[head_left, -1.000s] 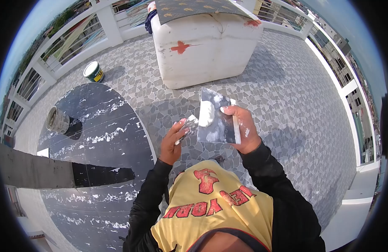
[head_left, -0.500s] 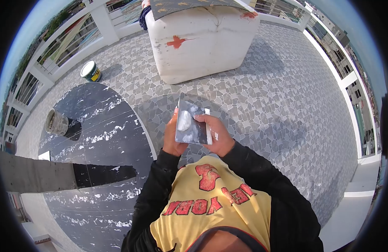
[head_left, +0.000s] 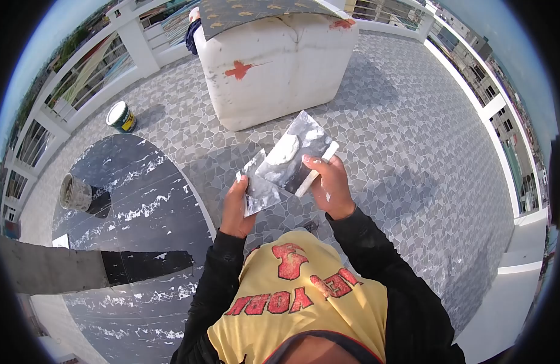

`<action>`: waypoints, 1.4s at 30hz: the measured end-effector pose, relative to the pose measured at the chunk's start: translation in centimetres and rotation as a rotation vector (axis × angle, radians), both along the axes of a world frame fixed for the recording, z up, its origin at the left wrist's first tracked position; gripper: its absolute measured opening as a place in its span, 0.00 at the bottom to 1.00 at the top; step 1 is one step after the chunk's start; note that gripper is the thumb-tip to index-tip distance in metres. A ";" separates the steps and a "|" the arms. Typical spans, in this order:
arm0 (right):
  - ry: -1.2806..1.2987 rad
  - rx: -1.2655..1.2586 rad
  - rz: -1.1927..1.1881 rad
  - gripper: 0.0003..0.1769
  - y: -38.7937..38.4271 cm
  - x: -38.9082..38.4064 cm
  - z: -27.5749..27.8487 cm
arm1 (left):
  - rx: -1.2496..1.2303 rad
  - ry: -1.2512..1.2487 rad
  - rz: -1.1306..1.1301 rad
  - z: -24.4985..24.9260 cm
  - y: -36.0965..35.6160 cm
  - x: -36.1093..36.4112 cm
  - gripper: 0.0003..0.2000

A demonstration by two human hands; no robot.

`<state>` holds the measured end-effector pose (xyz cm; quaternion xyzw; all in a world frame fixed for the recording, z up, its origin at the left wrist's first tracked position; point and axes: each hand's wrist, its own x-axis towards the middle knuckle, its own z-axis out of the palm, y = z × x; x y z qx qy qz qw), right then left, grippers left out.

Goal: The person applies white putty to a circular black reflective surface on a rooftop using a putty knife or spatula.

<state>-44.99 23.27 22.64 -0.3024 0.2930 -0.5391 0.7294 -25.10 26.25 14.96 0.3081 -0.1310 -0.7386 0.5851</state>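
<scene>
My left hand [head_left: 236,209] grips a small flat metal blade [head_left: 262,193] smeared with white paste, thumb on its face. My right hand [head_left: 332,189] holds a larger metal plate [head_left: 299,141] with a pale strip along its right edge, thumb on top and fingers beneath. A thick lump of white paste [head_left: 284,150] lies on the larger plate. The smaller blade's upper right edge is at the larger plate's lower left side; whether they touch I cannot tell. White smears show on my right hand.
A dark round surface [head_left: 140,227] with white streaks is at left, bearing a dirty bucket [head_left: 77,193]. A lidded tub [head_left: 121,117] stands behind it. A large white box [head_left: 274,73] stands ahead on stone-patterned floor. White railings [head_left: 134,42] surround the area.
My hands have moved apart. The larger plate is now tilted up to the right, and the smaller blade shows separately in my left hand. The whole view has shifted slightly.
</scene>
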 end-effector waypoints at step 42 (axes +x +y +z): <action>-0.757 -0.199 0.465 0.24 -2.1 -2.1 0.8 | -0.203 0.088 -0.128 7.7 3.3 -2.3 0.20</action>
